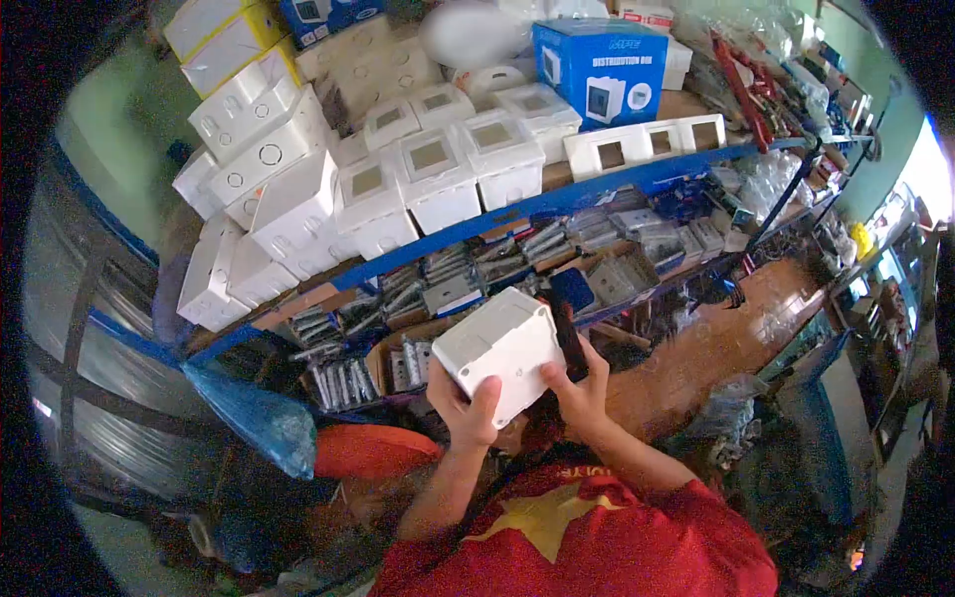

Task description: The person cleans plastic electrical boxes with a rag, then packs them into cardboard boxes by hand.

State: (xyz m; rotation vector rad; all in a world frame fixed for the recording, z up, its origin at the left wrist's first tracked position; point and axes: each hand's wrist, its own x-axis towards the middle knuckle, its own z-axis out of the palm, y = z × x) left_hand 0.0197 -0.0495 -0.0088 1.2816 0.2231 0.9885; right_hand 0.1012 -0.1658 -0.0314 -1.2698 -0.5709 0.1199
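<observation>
A white plastic box (509,350) is held tilted in front of my chest, near the shelf's front edge. My left hand (464,406) grips its left lower side, the thumb lying on the flat face. On the right side, my right hand (580,383) holds the box with its thumb on the lower right edge. A dark, long object (567,338) stands against the box's right side by the right fingers; I cannot make out what it is. The fingers behind the box are hidden.
White boxes with small windows (428,159) stand on the upper shelf with a blue distribution box carton (602,75). Below the blue shelf edge (438,239), cartons hold packed parts (343,383). A blue plastic bag (264,418) hangs at left beside a red object (373,451).
</observation>
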